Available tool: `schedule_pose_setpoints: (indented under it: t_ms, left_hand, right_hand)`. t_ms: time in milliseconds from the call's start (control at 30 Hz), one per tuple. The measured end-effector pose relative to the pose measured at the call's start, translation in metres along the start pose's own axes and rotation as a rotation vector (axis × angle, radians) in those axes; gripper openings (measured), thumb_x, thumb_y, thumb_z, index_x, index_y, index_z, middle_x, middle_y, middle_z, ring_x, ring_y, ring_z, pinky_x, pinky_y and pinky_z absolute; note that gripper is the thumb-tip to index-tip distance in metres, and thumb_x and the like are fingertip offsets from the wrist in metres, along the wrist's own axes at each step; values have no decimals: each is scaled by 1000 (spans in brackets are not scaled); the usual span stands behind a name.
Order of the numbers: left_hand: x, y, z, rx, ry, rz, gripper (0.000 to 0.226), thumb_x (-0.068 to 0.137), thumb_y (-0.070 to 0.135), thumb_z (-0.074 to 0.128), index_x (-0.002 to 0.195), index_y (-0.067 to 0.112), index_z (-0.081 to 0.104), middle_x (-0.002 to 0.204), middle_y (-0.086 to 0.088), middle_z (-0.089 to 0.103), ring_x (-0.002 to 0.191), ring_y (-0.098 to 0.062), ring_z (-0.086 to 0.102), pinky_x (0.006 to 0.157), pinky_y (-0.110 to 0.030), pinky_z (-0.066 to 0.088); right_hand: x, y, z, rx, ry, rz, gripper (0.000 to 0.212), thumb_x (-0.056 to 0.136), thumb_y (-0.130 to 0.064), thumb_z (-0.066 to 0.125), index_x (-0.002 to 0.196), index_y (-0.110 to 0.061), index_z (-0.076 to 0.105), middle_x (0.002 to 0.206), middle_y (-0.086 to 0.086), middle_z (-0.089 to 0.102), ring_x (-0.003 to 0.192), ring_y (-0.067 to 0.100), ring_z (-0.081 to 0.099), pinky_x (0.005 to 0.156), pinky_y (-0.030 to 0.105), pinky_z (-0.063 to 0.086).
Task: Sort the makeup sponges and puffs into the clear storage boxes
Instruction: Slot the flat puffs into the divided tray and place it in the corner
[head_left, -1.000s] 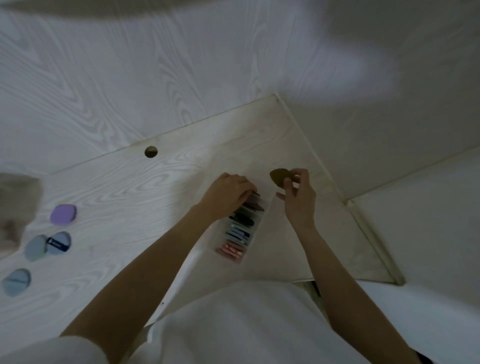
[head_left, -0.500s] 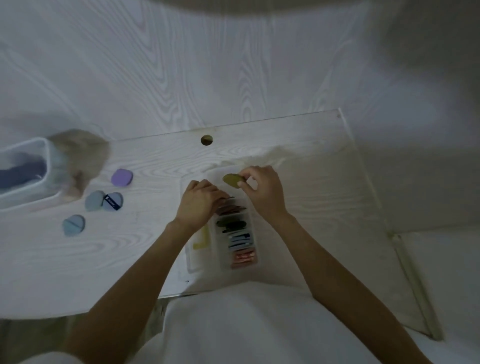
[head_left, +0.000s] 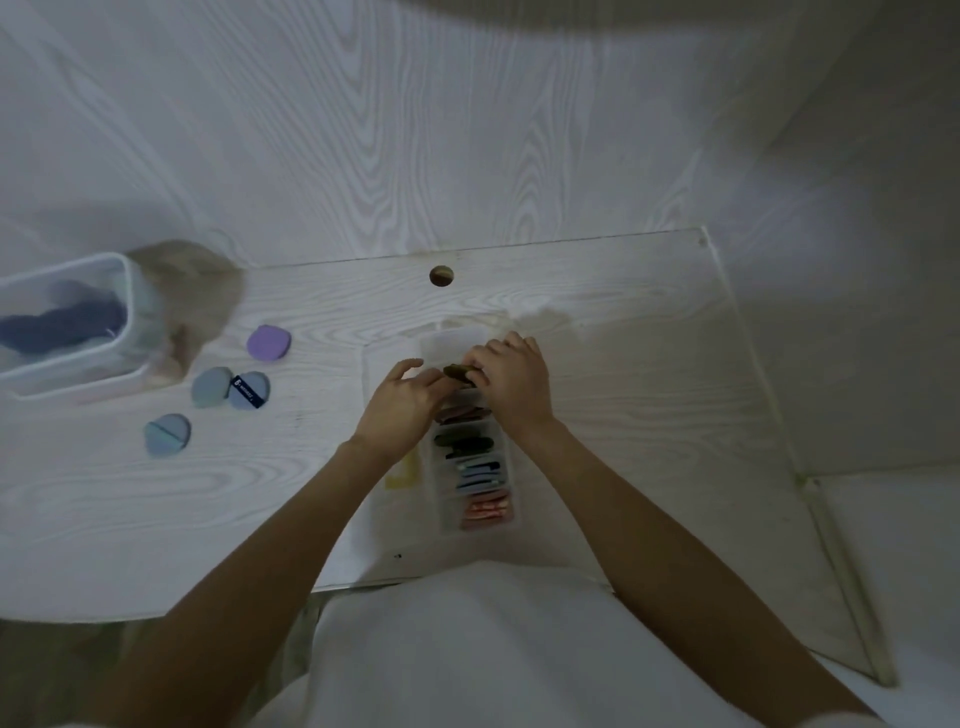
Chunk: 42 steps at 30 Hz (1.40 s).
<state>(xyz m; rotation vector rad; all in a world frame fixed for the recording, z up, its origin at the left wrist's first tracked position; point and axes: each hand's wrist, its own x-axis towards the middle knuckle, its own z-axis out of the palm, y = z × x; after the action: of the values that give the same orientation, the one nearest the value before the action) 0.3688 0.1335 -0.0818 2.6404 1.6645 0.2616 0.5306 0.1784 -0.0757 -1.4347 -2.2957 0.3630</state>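
My right hand (head_left: 511, 382) pinches the brown puff (head_left: 460, 372) over the clear box (head_left: 475, 457) at 12 o'clock, my left hand (head_left: 402, 402) spread loose beside it, and I fear the puff could slip onto the tabletop (head_left: 623, 415).

— What has moved since a second ago?

— The right hand (head_left: 511, 382) has carried the olive-brown sponge (head_left: 460, 373) in from the right of the clear divided box (head_left: 475, 457) — it is now low over the box's far end, pinched by the fingers (head_left: 480, 358).

— And the other hand?

— The left hand (head_left: 405, 405) was curled over the far compartments; now it has loosened, its fingers reaching toward the sponge and just about meeting it.

— Anything else?

— The view has swung left. A clear tub (head_left: 67, 325) with dark blue pieces inside now shows at the left edge of the desk (head_left: 623, 389), which was out of sight a second ago.
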Motion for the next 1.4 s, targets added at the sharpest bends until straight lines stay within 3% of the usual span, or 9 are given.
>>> schedule_pose_setpoints:
  t_ms: [200,333,467,600,700,833,1067,1200,1400]
  left_hand:
    - [3,-4,0,0,42,8,11,79,17,65,87,18,72,75,-2,69,72,-25,62,81,-38,46]
    - [-7,-10,-7,-175,107,-68,34,88,31,42,95,18,72,85,-1,71,83,-22,61,76,-32,44]
    - [-39,-26,-20,-509,286,-385,22,93,21,52,107,17,67,100,4,68,92,-12,56,81,-20,40]
    - [-75,-65,-19,-679,351,-810,19,92,18,55,108,19,66,105,6,66,90,-7,58,77,-20,43]
    - [-92,-108,-12,-594,326,-930,25,89,11,57,113,11,63,108,-7,65,95,-21,59,78,-25,43]
    - [-91,-156,-6,-401,244,-943,38,84,10,61,121,2,57,116,-22,59,105,-39,52,92,-39,38]
    - [-71,-210,14,-326,-76,-976,45,84,18,59,125,2,49,118,-24,56,107,-39,48,90,-40,36]
    - [-65,-194,1,-547,125,-992,23,85,16,61,108,11,60,106,-13,56,93,-28,57,81,-31,41]
    - [-40,-111,-55,-861,497,-550,10,86,9,63,92,16,64,93,-1,61,79,-8,57,64,-16,48]
  right_hand:
    - [2,-2,2,-18,8,-38,16,82,-19,52,73,-16,65,68,0,63,67,24,51,64,28,25]
    - [2,1,0,-63,-25,-96,14,80,-17,60,74,-18,73,75,-1,68,72,25,53,66,26,25]
    - [-7,-6,-4,-49,-103,-30,20,85,-33,59,82,-21,75,92,1,66,87,28,52,72,32,33]
    - [-25,-19,3,118,-185,162,21,89,-34,58,103,-26,71,141,10,41,127,28,34,98,46,35]
    - [-29,-32,5,283,-186,240,25,88,-14,62,112,-19,66,153,7,21,111,6,40,99,23,34]
    - [-20,-49,13,284,-151,252,20,85,-7,64,102,-16,68,148,6,31,115,21,48,101,38,42]
    - [4,-80,40,190,-132,295,16,85,-14,65,100,-18,67,145,8,34,116,31,48,84,36,48]
    - [6,-80,45,206,-148,324,17,85,-13,65,101,-17,67,145,10,32,119,30,44,89,29,40]
    - [1,-76,41,323,-137,285,22,87,-3,59,102,-17,69,143,14,31,109,21,44,91,19,37]
